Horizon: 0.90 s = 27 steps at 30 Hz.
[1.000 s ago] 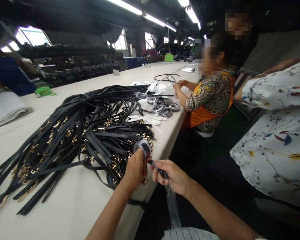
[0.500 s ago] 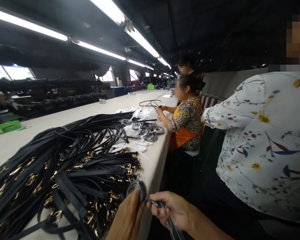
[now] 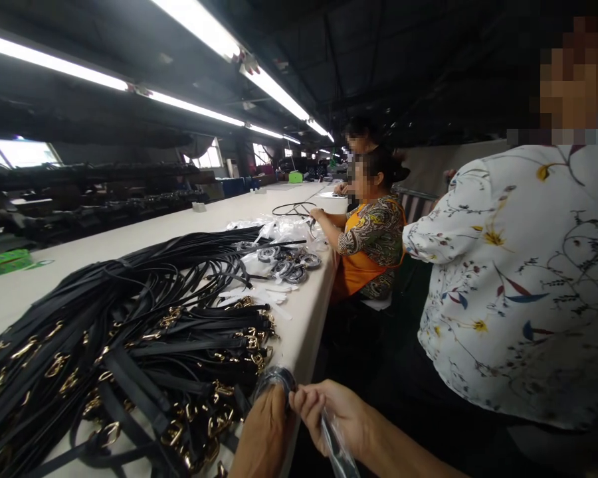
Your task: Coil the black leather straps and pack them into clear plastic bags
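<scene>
At the table's near edge, my left hand (image 3: 265, 425) is closed around a dark strap coil (image 3: 277, 376) with a glossy plastic covering. Close beside it, my right hand (image 3: 336, 413) has its fingers closed on the strap's clear plastic sleeve (image 3: 339, 450), whose tail hangs below the palm with something dark inside. The fingertips of both hands nearly meet at the coil's right side. Left of my hands lies a large heap of black straps (image 3: 129, 282) with gold-coloured clasps and buckles (image 3: 219, 417).
Several wrapped coils (image 3: 295, 271) lie farther along the white table (image 3: 204, 229), near clear plastic bags (image 3: 284, 229) and white strips (image 3: 274, 292). A co-worker in an orange apron (image 3: 353, 273) handles a black strap. Another person in a floral shirt (image 3: 508, 265) stands close on my right.
My right hand has drawn closer to the coil, and its fingers have curled in. More of the clear sleeve shows beneath it. The view has shifted slightly right.
</scene>
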Available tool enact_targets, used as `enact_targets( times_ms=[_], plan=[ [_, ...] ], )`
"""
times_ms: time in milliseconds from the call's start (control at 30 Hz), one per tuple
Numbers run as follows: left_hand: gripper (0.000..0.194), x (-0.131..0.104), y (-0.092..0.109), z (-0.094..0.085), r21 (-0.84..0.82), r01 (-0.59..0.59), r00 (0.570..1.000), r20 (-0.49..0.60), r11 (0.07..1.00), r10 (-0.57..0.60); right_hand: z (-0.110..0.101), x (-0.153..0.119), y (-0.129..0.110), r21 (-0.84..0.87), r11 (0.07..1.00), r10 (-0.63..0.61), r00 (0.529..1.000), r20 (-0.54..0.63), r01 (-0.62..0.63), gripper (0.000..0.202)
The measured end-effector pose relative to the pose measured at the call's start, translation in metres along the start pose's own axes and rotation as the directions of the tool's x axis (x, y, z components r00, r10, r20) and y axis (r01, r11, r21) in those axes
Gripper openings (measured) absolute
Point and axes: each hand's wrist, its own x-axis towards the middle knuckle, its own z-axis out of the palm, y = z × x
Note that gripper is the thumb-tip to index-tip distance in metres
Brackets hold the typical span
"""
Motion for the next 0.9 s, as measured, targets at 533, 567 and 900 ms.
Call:
enact_targets(
  times_ms=[533,567,900],
  plan=[
    [0.021,0.017,0.000,-0.038,-0.291,0.397,0.889,0.359,0.871,-0.285,0.039,-0.014,0.003,-0.171,0.947,-0.244,0.956,0.163,0.271,0.030],
    [0.021,0.021,0.003,-0.041,-0.345,0.457,0.861,0.403,0.820,-0.310,0.040,-0.017,-0.001,-0.268,0.893,-0.314,0.927,0.207,0.362,0.034],
    [0.027,0.050,0.026,-0.070,-0.680,0.698,0.716,0.661,0.224,-0.224,0.016,-0.018,-0.026,-0.440,-0.770,-0.259,0.405,0.877,0.461,0.052]
  ],
)
